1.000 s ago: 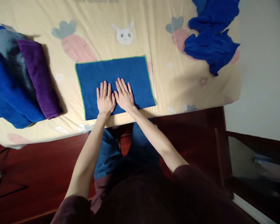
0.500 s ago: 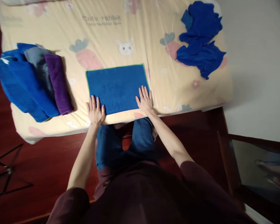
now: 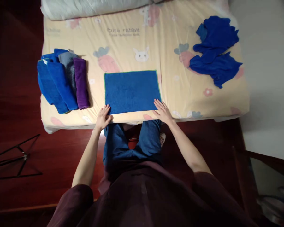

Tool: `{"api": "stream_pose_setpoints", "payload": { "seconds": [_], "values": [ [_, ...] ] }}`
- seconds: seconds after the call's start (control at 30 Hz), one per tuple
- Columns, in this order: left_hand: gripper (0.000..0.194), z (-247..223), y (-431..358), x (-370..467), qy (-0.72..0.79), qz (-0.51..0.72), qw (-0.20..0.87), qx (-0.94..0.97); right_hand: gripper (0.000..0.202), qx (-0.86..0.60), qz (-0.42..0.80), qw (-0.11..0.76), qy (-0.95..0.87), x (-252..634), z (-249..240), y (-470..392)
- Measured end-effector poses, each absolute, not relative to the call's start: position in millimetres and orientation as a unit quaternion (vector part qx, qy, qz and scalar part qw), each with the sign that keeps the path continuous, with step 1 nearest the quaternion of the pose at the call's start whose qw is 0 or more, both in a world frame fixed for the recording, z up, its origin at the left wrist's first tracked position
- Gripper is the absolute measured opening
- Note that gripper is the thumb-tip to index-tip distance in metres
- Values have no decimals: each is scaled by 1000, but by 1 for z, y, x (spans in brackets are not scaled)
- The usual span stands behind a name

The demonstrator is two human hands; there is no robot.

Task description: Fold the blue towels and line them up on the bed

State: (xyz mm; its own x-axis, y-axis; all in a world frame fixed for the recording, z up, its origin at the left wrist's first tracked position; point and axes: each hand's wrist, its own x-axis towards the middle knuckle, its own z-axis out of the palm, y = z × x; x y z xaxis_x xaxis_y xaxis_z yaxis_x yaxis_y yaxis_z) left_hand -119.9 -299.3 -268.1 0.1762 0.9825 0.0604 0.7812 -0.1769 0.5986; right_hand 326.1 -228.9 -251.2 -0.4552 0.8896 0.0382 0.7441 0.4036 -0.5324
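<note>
A blue towel (image 3: 132,90) with thin green edging lies flat as a rectangle close to the bed's front edge. At its near left corner rests my left hand (image 3: 103,117), fingers stretched forward and the thumb apart. My right hand (image 3: 163,111) is at the near right corner, palm down, with its fingers extended over the towel's edge. Neither hand shows any cloth gripped.
Folded blue towels (image 3: 58,83), a grey one (image 3: 68,64) and a purple one (image 3: 80,83) lie to the left. Crumpled blue cloths (image 3: 215,50) lie on the right of the bed (image 3: 177,94). A black metal stand (image 3: 23,156) is on the floor at left.
Both hands have slid back toward the towel's near corners, from lying farther in on its sides. The camera view has shifted, showing more of the bed's far side. The towel stays flat.
</note>
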Motion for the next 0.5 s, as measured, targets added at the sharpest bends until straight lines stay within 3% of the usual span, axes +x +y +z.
{"api": "stream_pose_setpoints", "payload": {
  "seconds": [0.23,0.5],
  "values": [
    [36,-270,-288,-104,662,317,182,654,51,-578,236,285,-727,330,-256,-225],
    [28,-274,-286,-101,680,346,171,623,52,-594,253,338,-685,328,-265,-220]
  ]
}}
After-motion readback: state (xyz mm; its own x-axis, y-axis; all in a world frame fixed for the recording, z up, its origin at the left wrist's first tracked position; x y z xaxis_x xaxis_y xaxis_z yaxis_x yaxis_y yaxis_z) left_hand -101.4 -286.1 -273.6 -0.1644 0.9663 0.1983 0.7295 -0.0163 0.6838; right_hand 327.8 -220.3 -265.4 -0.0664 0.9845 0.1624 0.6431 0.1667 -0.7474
